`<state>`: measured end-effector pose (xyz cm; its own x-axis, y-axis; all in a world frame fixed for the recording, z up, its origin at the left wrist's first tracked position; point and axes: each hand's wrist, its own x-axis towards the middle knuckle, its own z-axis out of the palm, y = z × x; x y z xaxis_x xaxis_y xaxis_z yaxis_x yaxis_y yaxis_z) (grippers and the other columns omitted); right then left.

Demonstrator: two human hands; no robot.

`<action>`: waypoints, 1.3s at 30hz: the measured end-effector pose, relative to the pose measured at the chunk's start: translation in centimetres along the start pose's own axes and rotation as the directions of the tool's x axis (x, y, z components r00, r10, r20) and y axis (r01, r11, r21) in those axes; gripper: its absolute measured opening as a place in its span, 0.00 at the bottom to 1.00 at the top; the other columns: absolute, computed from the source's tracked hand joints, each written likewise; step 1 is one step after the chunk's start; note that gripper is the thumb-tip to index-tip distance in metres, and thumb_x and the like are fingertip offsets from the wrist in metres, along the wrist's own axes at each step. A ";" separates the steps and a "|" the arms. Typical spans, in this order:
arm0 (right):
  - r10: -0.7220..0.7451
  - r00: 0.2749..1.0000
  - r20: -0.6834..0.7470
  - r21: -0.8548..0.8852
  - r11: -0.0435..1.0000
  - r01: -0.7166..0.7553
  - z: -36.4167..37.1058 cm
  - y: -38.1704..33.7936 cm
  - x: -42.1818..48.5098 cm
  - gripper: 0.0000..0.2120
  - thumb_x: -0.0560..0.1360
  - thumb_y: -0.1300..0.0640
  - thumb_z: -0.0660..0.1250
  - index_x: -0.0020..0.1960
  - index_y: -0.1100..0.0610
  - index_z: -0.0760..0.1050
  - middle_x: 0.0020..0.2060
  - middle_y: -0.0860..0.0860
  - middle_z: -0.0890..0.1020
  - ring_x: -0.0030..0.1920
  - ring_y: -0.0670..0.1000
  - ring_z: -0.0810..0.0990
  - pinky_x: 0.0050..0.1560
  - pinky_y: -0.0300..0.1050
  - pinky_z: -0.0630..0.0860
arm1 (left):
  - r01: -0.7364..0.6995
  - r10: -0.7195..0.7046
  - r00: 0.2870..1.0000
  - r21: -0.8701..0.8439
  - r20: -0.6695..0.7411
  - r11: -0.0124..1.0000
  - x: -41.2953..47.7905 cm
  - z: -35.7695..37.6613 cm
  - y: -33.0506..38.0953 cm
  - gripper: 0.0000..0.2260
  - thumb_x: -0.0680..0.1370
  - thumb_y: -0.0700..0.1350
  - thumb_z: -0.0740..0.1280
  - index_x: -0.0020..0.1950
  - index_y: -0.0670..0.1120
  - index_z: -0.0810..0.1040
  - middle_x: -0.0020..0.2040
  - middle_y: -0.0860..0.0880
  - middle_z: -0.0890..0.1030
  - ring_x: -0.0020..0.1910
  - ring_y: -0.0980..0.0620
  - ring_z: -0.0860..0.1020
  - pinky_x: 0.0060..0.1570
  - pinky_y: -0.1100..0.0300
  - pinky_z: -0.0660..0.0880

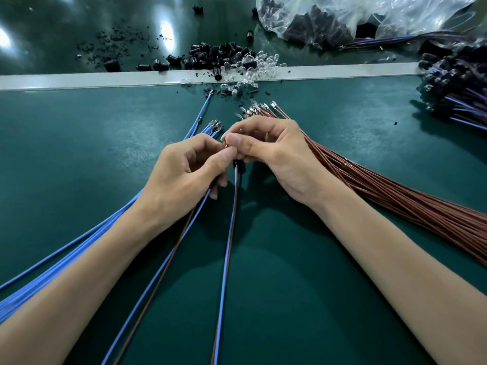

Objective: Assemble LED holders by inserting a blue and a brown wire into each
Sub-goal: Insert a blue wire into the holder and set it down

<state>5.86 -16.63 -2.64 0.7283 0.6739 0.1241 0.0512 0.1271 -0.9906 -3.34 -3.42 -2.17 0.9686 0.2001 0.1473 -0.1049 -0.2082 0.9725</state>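
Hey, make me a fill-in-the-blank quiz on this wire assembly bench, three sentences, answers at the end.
1. The bundle of blue insulated wires lies on the person's ____ side.
2. Beneath the right hand fans a bundle of thin insulated wires coloured ____.
3. The crumpled clear plastic bag at the far edge holds small parts coloured ____.

Answers: left; brown; black.
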 end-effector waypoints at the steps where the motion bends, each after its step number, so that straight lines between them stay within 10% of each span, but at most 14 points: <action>1: 0.008 1.000 -0.002 0.004 1.000 -0.008 0.0 0.0 0.0 0.05 0.73 0.64 0.70 0.42 0.55 0.80 0.32 0.47 0.81 0.35 0.44 0.77 0.41 0.37 0.75 | -0.004 0.004 1.000 0.009 -0.010 1.000 0.0 0.0 -0.1 0.07 0.73 0.48 0.65 0.40 0.45 0.75 0.27 0.51 0.76 0.22 0.56 0.72 0.25 0.68 0.69; 25: -0.072 0.980 -0.184 -0.201 0.979 0.034 0.9 -0.2 -0.2 0.03 0.72 0.61 0.73 0.40 0.56 0.80 0.30 0.48 0.82 0.30 0.47 0.79 0.36 0.40 0.78 | -0.061 0.081 0.970 0.094 -0.231 0.994 0.3 -0.6 -0.8 0.07 0.79 0.43 0.65 0.41 0.47 0.75 0.32 0.55 0.80 0.21 0.59 0.69 0.23 0.68 0.66; 39: -0.062 0.993 -0.097 -0.180 0.983 0.044 0.5 0.1 -0.2 0.07 0.75 0.58 0.70 0.38 0.56 0.77 0.28 0.48 0.81 0.29 0.46 0.78 0.33 0.36 0.74 | -0.037 0.043 0.991 0.052 -0.127 0.998 0.2 -0.3 -0.7 0.05 0.77 0.41 0.67 0.41 0.44 0.75 0.31 0.53 0.80 0.21 0.58 0.69 0.24 0.69 0.67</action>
<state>5.41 -16.39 -2.76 0.7867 0.5908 0.1794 0.2051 0.0239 -0.9784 -3.13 -2.93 -2.73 0.9268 0.3106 0.2112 -0.1291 -0.2646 0.9557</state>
